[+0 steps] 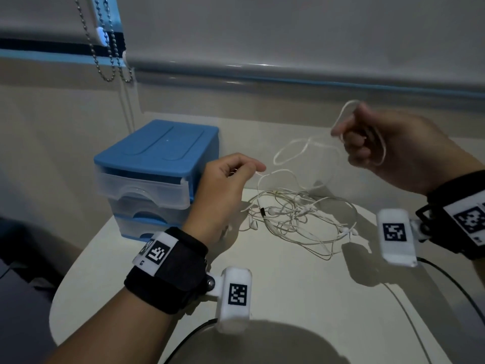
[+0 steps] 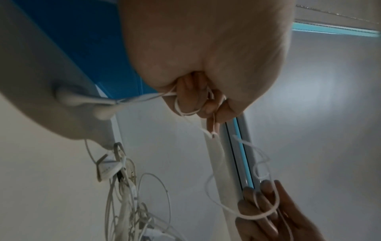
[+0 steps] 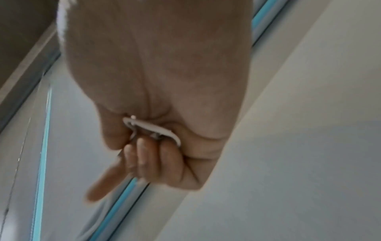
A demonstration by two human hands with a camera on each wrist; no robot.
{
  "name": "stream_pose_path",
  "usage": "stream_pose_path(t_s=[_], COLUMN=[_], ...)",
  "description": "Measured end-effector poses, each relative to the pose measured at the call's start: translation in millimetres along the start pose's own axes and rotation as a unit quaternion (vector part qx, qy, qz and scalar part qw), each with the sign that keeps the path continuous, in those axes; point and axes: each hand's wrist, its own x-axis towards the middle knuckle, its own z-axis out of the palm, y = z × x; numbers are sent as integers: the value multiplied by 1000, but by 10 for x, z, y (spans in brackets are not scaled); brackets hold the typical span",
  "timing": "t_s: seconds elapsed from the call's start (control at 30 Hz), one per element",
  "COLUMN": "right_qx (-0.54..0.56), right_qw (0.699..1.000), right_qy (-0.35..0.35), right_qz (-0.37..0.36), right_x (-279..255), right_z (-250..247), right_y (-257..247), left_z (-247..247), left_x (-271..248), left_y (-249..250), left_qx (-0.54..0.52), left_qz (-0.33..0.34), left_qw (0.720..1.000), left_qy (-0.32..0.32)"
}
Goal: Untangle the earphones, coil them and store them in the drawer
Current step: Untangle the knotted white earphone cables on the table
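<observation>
A tangle of white earphones (image 1: pixel 296 214) lies on the white table (image 1: pixel 301 298), right of a blue drawer unit (image 1: pixel 154 164) whose drawers stand shut. My left hand (image 1: pixel 231 177) is raised beside the unit and pinches one white earphone cord (image 2: pixel 185 107), which loops round its curled fingers. My right hand (image 1: pixel 372 143) is lifted at the far right, fingers curled round loops of the same cord (image 1: pixel 343 119); the right wrist view shows cord (image 3: pixel 152 128) tucked in its fist. A slack strand (image 1: pixel 294 151) hangs between both hands down to the tangle.
A window blind (image 1: pixel 288 35) with bead chains (image 1: pixel 110 48) hangs behind the table. Black cables (image 1: pixel 451 282) trail from my wrist cameras over the near table edge. The table's rounded edge (image 1: pixel 56 298) drops off on the left.
</observation>
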Motion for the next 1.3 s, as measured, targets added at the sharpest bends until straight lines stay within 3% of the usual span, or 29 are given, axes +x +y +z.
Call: stream_pose_path(t_s=[0.2, 0.37, 0.5, 0.6, 0.77, 0.9, 1.03, 1.3], right_qx=[97, 168, 166, 144, 51, -108, -251, -435], right_qw=[984, 967, 966, 971, 991, 990, 966, 893], right_qy=[107, 150, 162, 160, 113, 87, 43, -1], right_qz=[-104, -121, -115, -102, -52, -3, 36, 113], right_x=[95, 143, 154, 156, 115, 45, -68, -226], right_z=[90, 188, 237, 277, 323, 356, 327, 175], right_y=[37, 87, 155, 208, 319, 361, 327, 169], left_z=[13, 0, -2, -9, -19, 33, 44, -34], left_x=[-44, -60, -37, -27, -3, -67, -44, -38], left_y=[36, -5, -49, -73, -72, 28, 166, 645], left_qx=[-7, 76, 93, 104, 82, -51, -88, -7], left_qz=[-33, -50, -72, -49, 4, -32, -17, 63], left_qw=[999, 989, 985, 986, 993, 996, 995, 994], left_qy=[-39, -116, -126, -117, -85, -60, -45, -92])
